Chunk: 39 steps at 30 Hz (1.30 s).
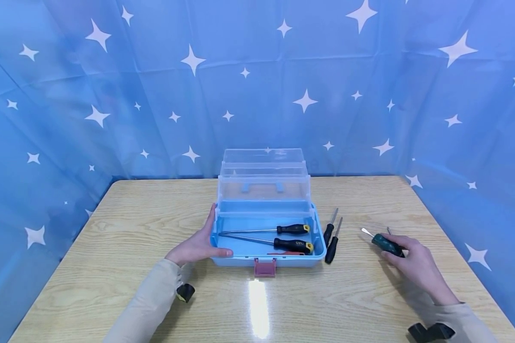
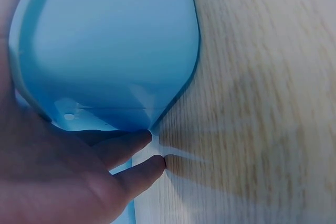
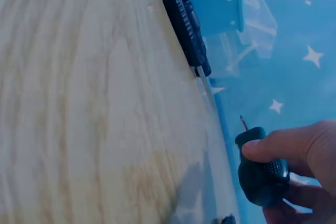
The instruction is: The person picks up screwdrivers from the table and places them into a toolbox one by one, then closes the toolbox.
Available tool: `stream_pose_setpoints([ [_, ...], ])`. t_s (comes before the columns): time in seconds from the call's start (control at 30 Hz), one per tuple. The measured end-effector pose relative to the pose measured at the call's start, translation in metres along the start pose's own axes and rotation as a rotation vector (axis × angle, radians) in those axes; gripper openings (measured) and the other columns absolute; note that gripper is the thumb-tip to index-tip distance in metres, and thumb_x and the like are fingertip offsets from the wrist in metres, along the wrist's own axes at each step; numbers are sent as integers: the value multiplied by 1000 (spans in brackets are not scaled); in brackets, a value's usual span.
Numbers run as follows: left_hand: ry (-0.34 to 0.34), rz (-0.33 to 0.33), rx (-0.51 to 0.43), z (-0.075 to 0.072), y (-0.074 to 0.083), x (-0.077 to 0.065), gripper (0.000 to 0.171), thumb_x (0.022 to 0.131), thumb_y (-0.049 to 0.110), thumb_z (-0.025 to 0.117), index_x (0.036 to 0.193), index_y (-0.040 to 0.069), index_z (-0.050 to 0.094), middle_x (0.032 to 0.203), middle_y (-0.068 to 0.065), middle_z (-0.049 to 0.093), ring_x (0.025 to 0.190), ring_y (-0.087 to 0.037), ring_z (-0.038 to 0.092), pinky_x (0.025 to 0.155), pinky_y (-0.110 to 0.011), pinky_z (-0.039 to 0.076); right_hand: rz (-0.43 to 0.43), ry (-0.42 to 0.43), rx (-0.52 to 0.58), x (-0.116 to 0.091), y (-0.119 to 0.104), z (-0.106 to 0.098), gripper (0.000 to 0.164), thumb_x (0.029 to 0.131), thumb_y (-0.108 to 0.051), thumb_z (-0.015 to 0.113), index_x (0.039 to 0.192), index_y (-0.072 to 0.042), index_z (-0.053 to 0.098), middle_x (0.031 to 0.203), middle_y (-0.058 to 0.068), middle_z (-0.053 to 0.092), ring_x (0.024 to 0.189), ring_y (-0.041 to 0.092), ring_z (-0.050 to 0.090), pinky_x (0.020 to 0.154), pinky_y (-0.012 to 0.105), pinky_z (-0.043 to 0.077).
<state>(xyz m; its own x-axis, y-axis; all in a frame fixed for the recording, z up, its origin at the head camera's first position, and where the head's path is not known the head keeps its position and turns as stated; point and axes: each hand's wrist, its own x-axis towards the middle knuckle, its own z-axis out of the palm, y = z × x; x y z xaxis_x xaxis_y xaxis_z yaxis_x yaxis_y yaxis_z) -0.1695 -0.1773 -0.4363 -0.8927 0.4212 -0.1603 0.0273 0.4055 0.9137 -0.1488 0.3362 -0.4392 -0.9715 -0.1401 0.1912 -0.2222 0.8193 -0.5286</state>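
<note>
A light blue toolbox with a raised clear lid stands on the table. My left hand holds its left end, thumb over the front rim; in the left wrist view, fingertips reach past the box's blue end wall. Inside lie two long screwdrivers with black-and-yellow handles, one screwdriver behind the other screwdriver, and a partly hidden red item. On the right, my right hand grips a short screwdriver by its dark green handle, tip pointing left, apart from the box.
Two black-handled screwdrivers, one beside the other, lie against the box's right side. A thin metal shaft shows behind my right hand; its other end is hidden. A blue starred curtain hangs behind the wooden table.
</note>
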Motion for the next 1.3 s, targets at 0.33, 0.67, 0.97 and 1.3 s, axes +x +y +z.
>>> stream_pose_setpoints([
  [0.33, 1, -2, 5, -1, -2, 1, 129, 78, 30, 82, 150, 21, -25, 159, -16, -13, 143, -40, -2, 108, -65, 12, 28, 0, 37, 1, -12, 0, 45, 83, -7, 75, 124, 5, 62, 122, 35, 55, 105, 53, 51, 77, 59, 44],
  [0.67, 3, -6, 5, 0, -2, 0, 128, 78, 27, 82, 150, 19, -25, 159, -18, -12, 143, -41, -2, 108, -64, 11, 9, 47, 53, 1, -19, 3, 43, 82, -6, 75, 123, 1, 64, 120, 29, 58, 102, 45, 54, 72, 40, 43],
  [0.97, -1, -3, -3, 0, -2, 1, 130, 77, 30, 82, 150, 20, -25, 159, -17, -13, 143, -41, -2, 109, -64, 11, 8, 67, 69, 1, -24, 3, 43, 82, -6, 76, 123, 0, 65, 123, 33, 55, 108, 50, 51, 77, 42, 42],
  [1.3, -2, -9, -3, -1, -1, 1, 131, 76, 33, 83, 150, 20, -25, 159, -17, -13, 143, -41, -2, 108, -65, 11, -31, 88, 106, 3, -33, 4, 43, 82, -4, 75, 123, 1, 64, 119, 30, 58, 111, 51, 49, 81, 59, 44],
])
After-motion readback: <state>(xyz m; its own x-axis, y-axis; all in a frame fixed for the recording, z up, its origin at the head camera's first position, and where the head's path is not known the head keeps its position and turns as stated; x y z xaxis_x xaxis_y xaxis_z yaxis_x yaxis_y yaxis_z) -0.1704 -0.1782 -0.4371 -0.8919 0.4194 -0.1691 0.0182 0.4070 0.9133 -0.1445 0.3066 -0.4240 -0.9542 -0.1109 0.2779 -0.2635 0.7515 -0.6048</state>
